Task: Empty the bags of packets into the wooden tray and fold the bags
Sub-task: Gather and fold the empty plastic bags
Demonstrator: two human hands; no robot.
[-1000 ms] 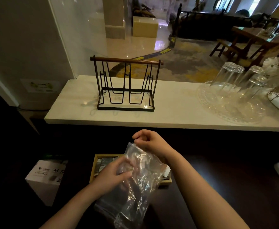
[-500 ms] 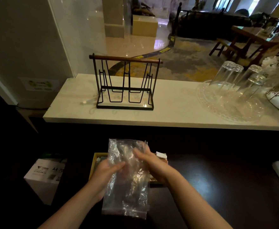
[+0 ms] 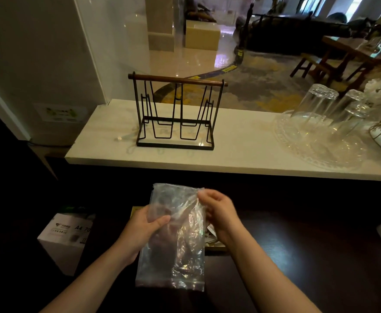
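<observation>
A dark polished desk [image 3: 286,256] sits below a pale marble ledge [image 3: 241,152] carrying a black wire rack with a wooden bar [image 3: 176,114] and upturned clear glasses on a glass tray [image 3: 320,132]; a lounge lies beyond. Both hands hold a crumpled clear plastic bag [image 3: 173,240] upright: the left hand [image 3: 144,227] grips its left edge, the right hand [image 3: 219,211] pinches its top corner. The bag hides most of the wooden tray [image 3: 216,247]; packets barely show

A pale marble ledge [image 3: 230,152] fronts a glossy tiled lobby floor [image 3: 207,59] with dark wooden chairs [image 3: 334,62].
</observation>
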